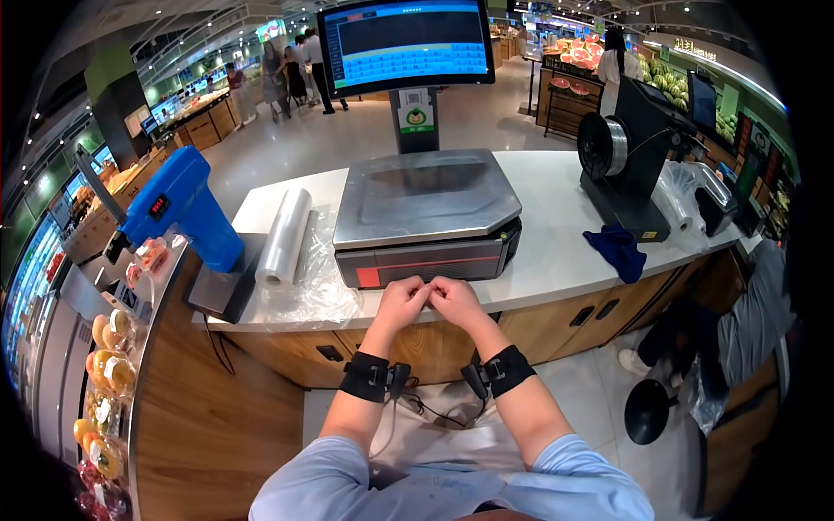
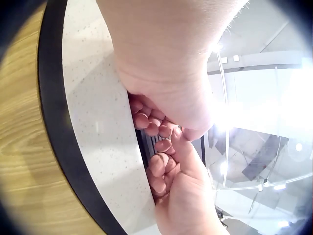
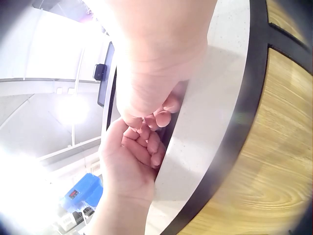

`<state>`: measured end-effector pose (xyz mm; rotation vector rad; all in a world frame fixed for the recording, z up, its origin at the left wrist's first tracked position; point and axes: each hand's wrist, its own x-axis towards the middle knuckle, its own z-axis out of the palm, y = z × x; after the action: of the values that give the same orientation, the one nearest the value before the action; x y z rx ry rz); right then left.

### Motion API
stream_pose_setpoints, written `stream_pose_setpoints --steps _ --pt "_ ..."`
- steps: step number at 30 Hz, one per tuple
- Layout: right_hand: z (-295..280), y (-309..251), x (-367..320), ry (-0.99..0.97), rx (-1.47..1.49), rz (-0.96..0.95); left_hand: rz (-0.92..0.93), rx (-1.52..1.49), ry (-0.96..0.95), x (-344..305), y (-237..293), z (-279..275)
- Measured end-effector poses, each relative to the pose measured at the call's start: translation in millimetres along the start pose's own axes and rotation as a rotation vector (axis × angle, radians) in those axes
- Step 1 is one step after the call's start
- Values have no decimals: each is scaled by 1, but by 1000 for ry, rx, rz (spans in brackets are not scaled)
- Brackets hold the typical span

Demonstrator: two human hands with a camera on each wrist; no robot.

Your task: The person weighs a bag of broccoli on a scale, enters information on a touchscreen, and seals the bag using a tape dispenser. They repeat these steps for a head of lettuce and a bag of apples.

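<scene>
My left hand and right hand rest at the counter's front edge, right before a weighing scale. Their thumbs and fingertips meet in the middle. In the left wrist view the left hand has loosely curled fingers, with nothing held in them. The right wrist view has the right hand just as loosely curled, its fingertips against the left hand's. The scale has a flat metal platter and a dark body with a red stripe. Behind it a screen stands on a post.
Left on the white counter lie a plastic bag roll and a blue device on a dark base. To the right are a black machine with a spool and a dark blue cloth. A person is at the far right.
</scene>
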<state>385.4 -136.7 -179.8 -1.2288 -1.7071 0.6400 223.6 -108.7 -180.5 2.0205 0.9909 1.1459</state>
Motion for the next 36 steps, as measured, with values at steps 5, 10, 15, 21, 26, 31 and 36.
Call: stream_pose_setpoints --steps 5,10,15,21,26,31,36 --pt "-2 -4 0 -28 -31 18 -1 25 18 0 1 1" --pt "0 -2 0 -18 -27 30 -4 52 24 -1 7 -1" --pt "-1 -6 -2 -28 -78 18 34 27 30 -1 2 -1" --pt "-1 -10 -2 -33 -83 21 -4 2 38 -1 5 -1" --pt "-3 -15 -2 -48 -96 40 -1 14 35 -2 5 -2" --pt "-1 -12 -3 -29 -93 42 53 -10 28 -1 -2 -1" --pt "-2 -11 -2 -44 -78 53 67 12 33 -2 -1 -1"
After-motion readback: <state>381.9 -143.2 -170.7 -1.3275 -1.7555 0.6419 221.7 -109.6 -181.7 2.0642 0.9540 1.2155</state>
